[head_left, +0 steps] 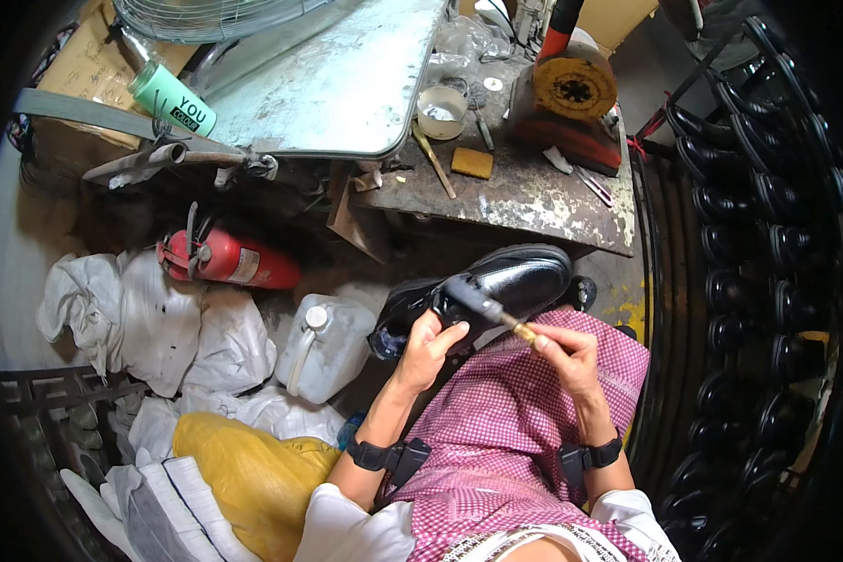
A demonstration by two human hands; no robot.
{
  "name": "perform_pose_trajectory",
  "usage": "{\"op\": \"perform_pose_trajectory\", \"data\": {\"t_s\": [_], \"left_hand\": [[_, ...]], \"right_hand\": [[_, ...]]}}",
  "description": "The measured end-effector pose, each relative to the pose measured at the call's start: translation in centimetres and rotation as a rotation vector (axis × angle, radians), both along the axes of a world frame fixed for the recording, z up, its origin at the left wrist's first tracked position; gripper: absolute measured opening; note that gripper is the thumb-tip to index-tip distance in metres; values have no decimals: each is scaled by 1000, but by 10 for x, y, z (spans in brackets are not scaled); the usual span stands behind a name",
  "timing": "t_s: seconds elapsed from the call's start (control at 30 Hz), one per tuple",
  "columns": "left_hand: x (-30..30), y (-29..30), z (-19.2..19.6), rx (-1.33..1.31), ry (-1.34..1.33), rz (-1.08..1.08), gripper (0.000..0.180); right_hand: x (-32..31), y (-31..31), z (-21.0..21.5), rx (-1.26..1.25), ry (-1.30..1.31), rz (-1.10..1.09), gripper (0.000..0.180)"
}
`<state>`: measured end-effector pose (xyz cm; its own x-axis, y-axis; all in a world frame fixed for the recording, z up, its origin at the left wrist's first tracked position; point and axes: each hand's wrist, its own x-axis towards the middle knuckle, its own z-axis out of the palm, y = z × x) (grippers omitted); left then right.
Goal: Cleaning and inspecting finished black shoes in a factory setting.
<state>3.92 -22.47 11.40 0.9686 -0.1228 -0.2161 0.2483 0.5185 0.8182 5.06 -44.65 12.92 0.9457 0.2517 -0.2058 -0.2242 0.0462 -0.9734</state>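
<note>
Black glossy shoe [496, 286] lies over my lap, on the pink checked apron [496, 421], its toe pointing up to the right. My left hand [428, 348] is closed around its middle from below. My right hand [569, 356] pinches a brush [485, 307] by the wooden handle, the dark head touching the shoe. A white jug [326, 345] stands near on the left.

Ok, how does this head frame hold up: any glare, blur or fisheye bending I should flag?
Head view: strong fisheye, with black corners and the workbench edge bowed. Glare streaks the glossy black shoe held by the left hand. The brush in the right hand looks slightly soft. The shoe rack at right sits in deep shadow, and the metal sheet is brightly lit.
</note>
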Motion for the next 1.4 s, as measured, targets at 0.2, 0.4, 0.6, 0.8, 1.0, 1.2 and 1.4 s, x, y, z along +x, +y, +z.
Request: {"op": "perform_pose_trajectory", "data": {"t_s": [0.2,0.4,0.6,0.8,1.0,1.2,1.4], "left_hand": [[-3,5,0,57,-8,-31,29],[-5,7,4,7,45,-25,31],[-6,11,9,134,24,-32,34],[-8,11,3,322,-39,-56,29],[-5,20,3,275,-23,-60,36],[-5,19,12,210,-12,-56,42],[-3,23,10,222,-6,-99,45]], "right_hand": [[-5,6,13,-86,-121,119,20],[-5,-4,7,-144,-213,44,21],[6,-9,6,-216,-297,9,20],[-9,-3,11,-189,-305,118,20],[-15,2,10,-169,-347,116,21],[-13,3,7,-208,-432,98,22],[-14,8,8,-243,-486,117,23]]}}
